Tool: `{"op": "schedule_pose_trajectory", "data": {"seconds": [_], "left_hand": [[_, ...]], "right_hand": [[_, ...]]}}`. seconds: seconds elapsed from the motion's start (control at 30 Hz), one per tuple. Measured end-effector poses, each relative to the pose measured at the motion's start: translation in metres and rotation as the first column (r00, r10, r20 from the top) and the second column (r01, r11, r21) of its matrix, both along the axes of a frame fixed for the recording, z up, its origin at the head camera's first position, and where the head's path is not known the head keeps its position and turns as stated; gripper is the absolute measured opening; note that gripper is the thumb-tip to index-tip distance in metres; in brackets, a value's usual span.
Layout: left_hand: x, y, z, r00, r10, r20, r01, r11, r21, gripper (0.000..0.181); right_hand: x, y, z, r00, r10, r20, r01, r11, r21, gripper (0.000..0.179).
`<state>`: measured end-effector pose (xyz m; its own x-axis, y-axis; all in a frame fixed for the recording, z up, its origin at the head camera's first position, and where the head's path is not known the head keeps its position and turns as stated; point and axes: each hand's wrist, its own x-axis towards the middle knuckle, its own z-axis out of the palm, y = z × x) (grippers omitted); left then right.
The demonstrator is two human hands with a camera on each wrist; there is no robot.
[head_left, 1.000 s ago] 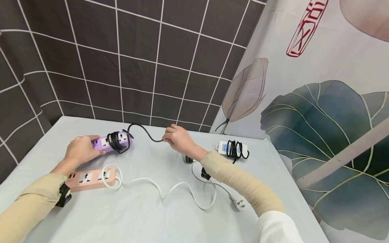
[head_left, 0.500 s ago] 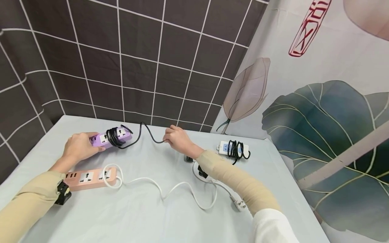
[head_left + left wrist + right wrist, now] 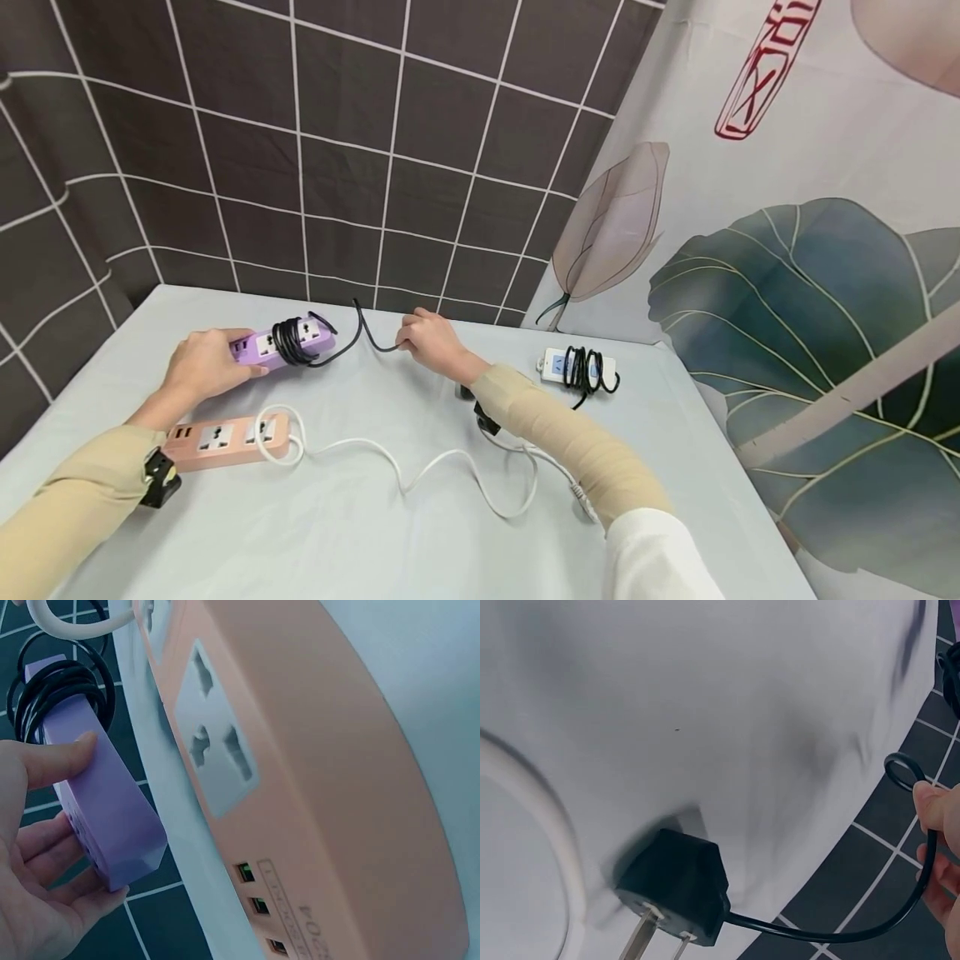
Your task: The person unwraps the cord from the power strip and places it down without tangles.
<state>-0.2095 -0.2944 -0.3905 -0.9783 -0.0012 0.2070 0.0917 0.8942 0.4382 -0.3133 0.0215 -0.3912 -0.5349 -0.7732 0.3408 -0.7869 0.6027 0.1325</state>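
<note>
In the head view, my left hand (image 3: 202,365) grips the near-left end of a purple power strip (image 3: 322,338). The left wrist view has the thumb on one side of the purple strip (image 3: 112,802) and the fingers on the other. A black cord (image 3: 291,342) is wound in several turns round its middle. From those turns a loose length runs right, up to a sharp bend, then down to my right hand (image 3: 431,340), which pinches it. Beyond the pinch, the right wrist view shows the cord (image 3: 870,932) curving to a black two-pin plug (image 3: 679,881).
A peach power strip (image 3: 202,457) lies in front of the left hand, its white cord (image 3: 450,452) snaking right across the table (image 3: 300,533). The right sleeve partly covers its white plug (image 3: 581,496). A white power strip (image 3: 551,367) wrapped in black cord lies back right.
The cord between the hands has gone from a rounded arch to a sharp peak farther right, leaving the coil lower down. My right forearm has shifted left, covering more of the white plug.
</note>
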Motion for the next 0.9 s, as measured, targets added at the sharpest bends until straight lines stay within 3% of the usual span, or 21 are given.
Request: {"op": "schedule_pose_trajectory", "data": {"seconds": [0.5, 0.9], "left_hand": [[0.003, 0.017, 0.007, 0.999, -0.035, -0.012, 0.035, 0.999, 0.019, 0.065], [0.001, 0.027, 0.009, 0.997, -0.077, -0.003, 0.077, 0.997, 0.012, 0.066]], "right_hand": [[-0.008, -0.01, -0.001, 0.986, -0.128, 0.112, 0.127, 0.992, 0.016, 0.012], [-0.013, -0.013, 0.002, 0.97, -0.174, 0.167, 0.181, 0.983, -0.033, 0.011]]}}
